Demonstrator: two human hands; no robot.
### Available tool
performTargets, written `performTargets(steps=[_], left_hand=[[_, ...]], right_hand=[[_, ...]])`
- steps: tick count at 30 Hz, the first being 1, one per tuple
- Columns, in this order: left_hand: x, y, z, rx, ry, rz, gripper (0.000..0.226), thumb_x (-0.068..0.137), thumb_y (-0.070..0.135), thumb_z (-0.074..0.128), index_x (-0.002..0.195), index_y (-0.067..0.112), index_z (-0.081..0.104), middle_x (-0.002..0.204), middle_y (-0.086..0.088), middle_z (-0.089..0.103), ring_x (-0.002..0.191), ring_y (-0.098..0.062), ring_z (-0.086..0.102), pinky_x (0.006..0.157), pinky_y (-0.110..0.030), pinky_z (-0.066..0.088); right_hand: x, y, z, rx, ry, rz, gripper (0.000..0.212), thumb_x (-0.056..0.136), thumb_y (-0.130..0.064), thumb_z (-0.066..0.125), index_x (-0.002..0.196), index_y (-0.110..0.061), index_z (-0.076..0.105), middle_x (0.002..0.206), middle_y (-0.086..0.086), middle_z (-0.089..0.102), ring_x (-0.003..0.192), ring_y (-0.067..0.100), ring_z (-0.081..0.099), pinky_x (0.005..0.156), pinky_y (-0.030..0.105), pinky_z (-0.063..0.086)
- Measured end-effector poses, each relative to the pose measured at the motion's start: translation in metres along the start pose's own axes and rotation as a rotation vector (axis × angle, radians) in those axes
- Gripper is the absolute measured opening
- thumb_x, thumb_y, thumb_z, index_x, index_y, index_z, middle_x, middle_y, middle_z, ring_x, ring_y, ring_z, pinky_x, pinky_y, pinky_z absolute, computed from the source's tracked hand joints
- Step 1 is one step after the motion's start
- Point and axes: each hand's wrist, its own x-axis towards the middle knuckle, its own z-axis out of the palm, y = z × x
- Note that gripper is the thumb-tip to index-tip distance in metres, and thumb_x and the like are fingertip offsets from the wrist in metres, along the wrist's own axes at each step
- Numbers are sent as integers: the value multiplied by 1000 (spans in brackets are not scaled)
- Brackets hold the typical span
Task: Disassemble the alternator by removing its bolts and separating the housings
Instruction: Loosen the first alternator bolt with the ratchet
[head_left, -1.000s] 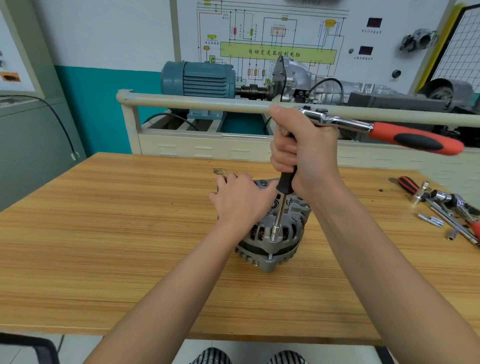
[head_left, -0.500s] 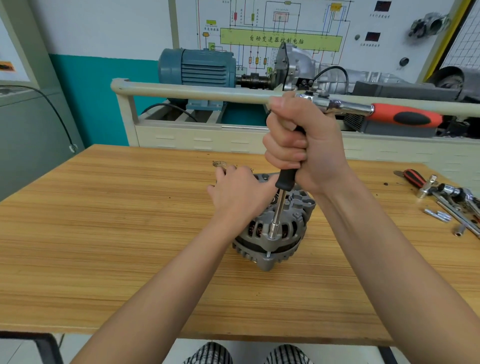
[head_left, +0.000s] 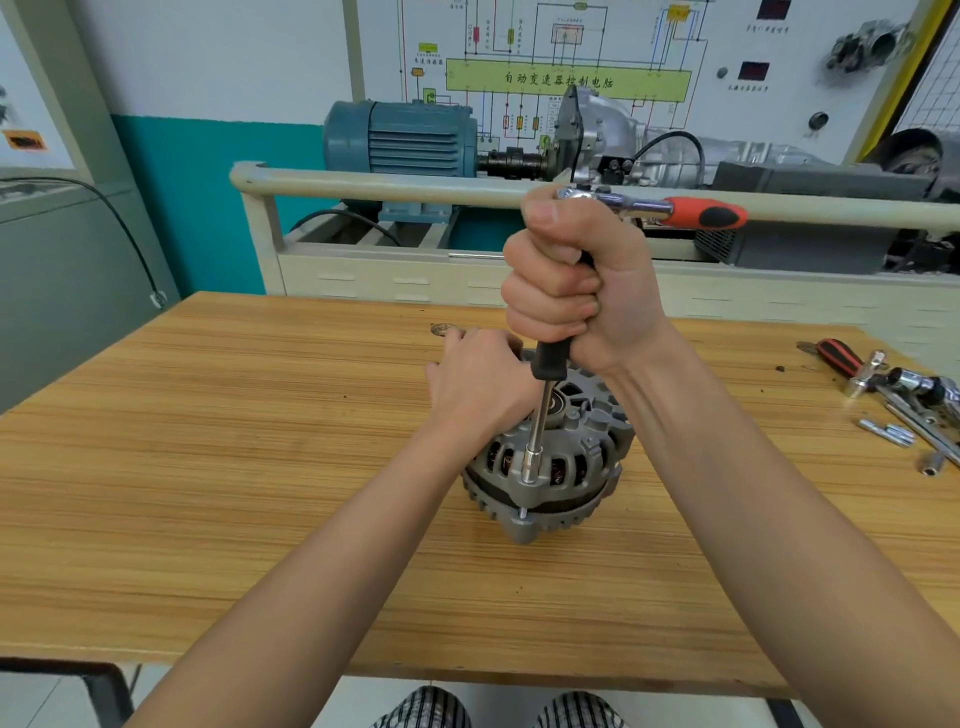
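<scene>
Item 1: alternator (head_left: 556, 462), grey ribbed housing, standing on the wooden tabletop (head_left: 208, 467) near its middle, a little toward the near edge. Its place on the tabletop matches the two earlier frames.

Item 2: left hand (head_left: 480, 384), laid on the far left of the alternator's top. Fingers reach over the far side of the housing; whether they curl round it cannot be told. Hold unchanged from 1.0 s ago.

Item 3: right hand (head_left: 569, 283), fingers curled tight in a fist round the black grip of the extension bar (head_left: 540, 410), thumb on top. The fist sits nearer the camera and more upright over the alternator than 1.0 s ago.

Item 4: extension bar, chrome shaft below the black grip, near vertical, with a socket (head_left: 531, 465) seated on a bolt at the near rim of the housing. A bolt end (head_left: 522, 514) shows just beneath, in the seam between the housings.

Item 5: ratchet wrench (head_left: 675, 210), chrome head at the top of the fist, red and black handle pointing right. Against 1.0 s ago the handle appears shorter and less slanted, so it has swung toward the far side.

Item 6: loose tools (head_left: 904, 405) at the right edge of the tabletop, well apart from the alternator: a red-handled tool, chrome sockets, bars.

Item 7: blue electric motor (head_left: 400, 137) on the training stand behind the tabletop.
</scene>
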Motion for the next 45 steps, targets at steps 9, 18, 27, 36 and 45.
performTargets(steps=[9, 18, 27, 36, 45], left_hand=[[10, -6, 5, -9, -30, 46, 33, 86, 55, 48, 83, 23, 56, 99, 0, 57, 116, -26, 42, 89, -50, 44], [-2, 6, -1, -30, -48, -90, 72, 39, 65, 8, 79, 21, 49, 97, -2, 53, 123, -25, 36, 85, -43, 29], [-1, 4, 12, 87, 27, -163, 75, 74, 68, 35, 116, 13, 64, 134, -10, 52, 133, -32, 32, 102, -58, 31], [-2, 6, 18, 142, 88, -179, 72, 80, 66, 37, 118, 11, 62, 132, -12, 53, 128, -32, 34, 95, -52, 32], [-4, 8, 16, 138, 90, -192, 65, 83, 62, 39, 114, 10, 61, 128, -12, 54, 125, -31, 35, 92, -49, 31]], right_hand=[[3, -2, 1, -34, 132, 20, 41, 85, -9, 55, 46, -18, 47, 38, -7, 22, 28, 2, 22, 33, 7, 20], [-15, 3, 29, -378, 646, -199, 43, 87, -18, 61, 50, -15, 38, 39, -6, 29, 31, 8, 24, 35, 16, 22], [-9, -27, 45, -471, 834, -377, 34, 91, -14, 61, 65, -18, 39, 42, -9, 32, 35, 8, 23, 36, 17, 22], [-20, -6, 40, -384, 1074, -308, 52, 89, -13, 61, 43, -23, 39, 42, -7, 30, 37, 9, 21, 39, 19, 18], [-16, 0, 42, -509, 1173, -440, 34, 88, -10, 62, 62, -14, 41, 50, -2, 39, 39, 9, 30, 40, 20, 26]])
